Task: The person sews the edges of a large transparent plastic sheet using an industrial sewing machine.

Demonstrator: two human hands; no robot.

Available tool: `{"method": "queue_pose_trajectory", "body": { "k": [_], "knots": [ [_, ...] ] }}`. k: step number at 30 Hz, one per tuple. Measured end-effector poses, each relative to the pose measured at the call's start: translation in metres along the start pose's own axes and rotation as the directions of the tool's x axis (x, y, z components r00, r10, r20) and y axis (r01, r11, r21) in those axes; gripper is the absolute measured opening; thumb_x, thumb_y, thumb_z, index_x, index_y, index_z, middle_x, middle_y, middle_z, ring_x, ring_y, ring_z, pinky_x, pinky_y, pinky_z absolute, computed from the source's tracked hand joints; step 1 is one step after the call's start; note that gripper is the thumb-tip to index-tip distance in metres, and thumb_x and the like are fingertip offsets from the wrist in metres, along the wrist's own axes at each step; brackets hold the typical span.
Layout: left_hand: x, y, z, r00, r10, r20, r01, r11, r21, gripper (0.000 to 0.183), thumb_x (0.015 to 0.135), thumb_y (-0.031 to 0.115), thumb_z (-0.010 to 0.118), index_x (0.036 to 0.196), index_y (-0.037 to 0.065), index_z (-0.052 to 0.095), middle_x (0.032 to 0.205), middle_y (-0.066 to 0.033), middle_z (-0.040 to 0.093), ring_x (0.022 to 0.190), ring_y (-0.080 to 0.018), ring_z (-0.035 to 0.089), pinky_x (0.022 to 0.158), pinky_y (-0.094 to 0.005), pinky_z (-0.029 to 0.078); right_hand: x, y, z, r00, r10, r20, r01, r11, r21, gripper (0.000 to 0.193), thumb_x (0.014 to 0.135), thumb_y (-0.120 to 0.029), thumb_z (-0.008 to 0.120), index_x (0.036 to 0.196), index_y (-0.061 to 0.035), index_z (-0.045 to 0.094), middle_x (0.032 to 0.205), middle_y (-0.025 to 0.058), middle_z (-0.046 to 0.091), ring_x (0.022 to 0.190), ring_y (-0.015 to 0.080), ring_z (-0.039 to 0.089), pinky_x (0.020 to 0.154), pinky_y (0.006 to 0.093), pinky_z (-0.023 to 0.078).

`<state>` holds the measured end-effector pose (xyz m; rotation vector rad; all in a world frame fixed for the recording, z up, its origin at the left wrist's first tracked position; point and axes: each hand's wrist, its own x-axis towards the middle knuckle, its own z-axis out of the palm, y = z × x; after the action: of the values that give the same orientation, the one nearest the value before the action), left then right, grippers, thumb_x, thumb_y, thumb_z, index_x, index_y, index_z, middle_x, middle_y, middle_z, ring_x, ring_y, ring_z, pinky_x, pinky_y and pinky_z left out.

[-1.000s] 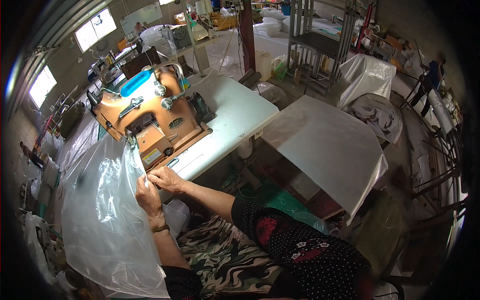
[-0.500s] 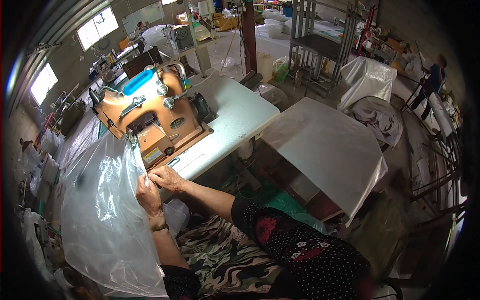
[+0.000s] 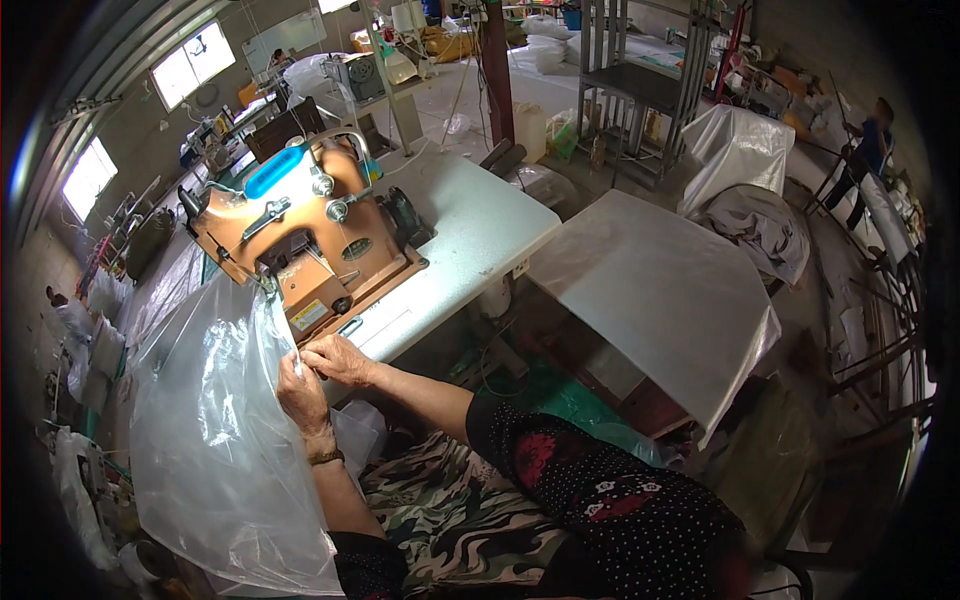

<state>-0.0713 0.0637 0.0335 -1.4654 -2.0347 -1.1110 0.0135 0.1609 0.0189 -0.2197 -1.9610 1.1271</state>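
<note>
A large clear plastic sheet (image 3: 220, 430) hangs on my left, its gathered edge running up to the needle end of an orange-brown sewing machine (image 3: 340, 225). My left hand (image 3: 303, 393) is closed on that edge just below the machine. Close against it, my right hand (image 3: 338, 360) pinches at the same edge with bent fingers. The fingertips of both hands are partly hidden by each other and by the plastic. The machine sits on a pale work table (image 3: 470, 215), with a blue part on its top.
Right of the table stands a surface draped with a clear sheet (image 3: 650, 290). Green plastic (image 3: 570, 400) lies beneath. Behind are a metal rack (image 3: 640, 95), a dark red post (image 3: 497, 75) and a wrapped bundle (image 3: 740, 160). A person (image 3: 872, 160) stands far right.
Both hands keep their grip on the plastic edge, with barely any movement. The view has shifted slightly, and the hanging sheet has changed shape a little.
</note>
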Motion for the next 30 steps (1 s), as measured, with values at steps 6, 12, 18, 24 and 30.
{"method": "queue_pose_trajectory", "body": {
  "k": [6, 12, 18, 24, 30],
  "knots": [
    [-0.0011, 0.0033, -0.0013, 1.000, 0.014, -0.014, -0.014, 0.999, -0.030, 0.025, 0.083, -0.002, 0.056, 0.108, -0.005, 0.060, 0.098, -0.0229, 0.065, 0.091, -0.0397, 0.064, 0.080, -0.0438, 0.050, -0.0025, -0.0032, -0.0011, 1.000, -0.001, -0.015, 0.001, 1.000, 0.015, 0.034, 0.090, -0.026, 0.048, 0.075, 0.0028, 0.054, 0.068, 0.0193, 0.057, 0.066, 0.0347, 0.059, 0.062, 0.0422, 0.045],
    [-0.0018, 0.0006, 0.0007, 1.000, 0.000, -0.016, -0.001, 1.000, -0.027, 0.025, 0.083, -0.001, 0.056, 0.108, -0.005, 0.060, 0.098, -0.0228, 0.065, 0.091, -0.0399, 0.063, 0.079, -0.0435, 0.050, -0.0019, -0.0025, -0.0006, 1.000, -0.022, -0.017, 0.022, 1.000, -0.008, 0.032, 0.091, -0.026, 0.048, 0.076, 0.0024, 0.054, 0.068, 0.0189, 0.057, 0.066, 0.0348, 0.059, 0.062, 0.0423, 0.045],
    [-0.0013, 0.0036, -0.0029, 1.000, -0.003, -0.029, 0.003, 1.000, -0.022, 0.024, 0.084, -0.001, 0.056, 0.108, -0.004, 0.060, 0.098, -0.0227, 0.065, 0.091, -0.0399, 0.063, 0.079, -0.0432, 0.050, -0.0009, -0.0054, 0.0011, 1.000, 0.007, -0.010, -0.007, 0.999, 0.041, 0.034, 0.091, -0.026, 0.048, 0.076, 0.0033, 0.054, 0.068, 0.0194, 0.058, 0.065, 0.0357, 0.059, 0.061, 0.0423, 0.045],
    [-0.0023, 0.0040, -0.0014, 0.999, -0.031, -0.007, 0.031, 0.999, -0.024, 0.022, 0.084, -0.001, 0.056, 0.106, -0.003, 0.059, 0.097, -0.0229, 0.065, 0.091, -0.0398, 0.064, 0.079, -0.0434, 0.050, -0.0024, -0.0003, 0.0002, 1.000, -0.025, -0.016, 0.025, 1.000, 0.019, 0.034, 0.090, -0.026, 0.049, 0.075, 0.0039, 0.054, 0.066, 0.0201, 0.057, 0.064, 0.0351, 0.059, 0.060, 0.0427, 0.044],
    [-0.0021, 0.0034, -0.0005, 0.999, -0.032, -0.020, 0.031, 0.999, -0.019, 0.022, 0.085, 0.000, 0.056, 0.107, -0.003, 0.059, 0.098, -0.0224, 0.066, 0.092, -0.0404, 0.063, 0.080, -0.0435, 0.049, -0.0008, 0.0036, 0.0041, 0.999, -0.032, -0.018, 0.032, 0.999, -0.001, 0.032, 0.090, -0.026, 0.049, 0.076, 0.0023, 0.054, 0.069, 0.0191, 0.057, 0.067, 0.0359, 0.059, 0.062, 0.0434, 0.044]
  ]
}}
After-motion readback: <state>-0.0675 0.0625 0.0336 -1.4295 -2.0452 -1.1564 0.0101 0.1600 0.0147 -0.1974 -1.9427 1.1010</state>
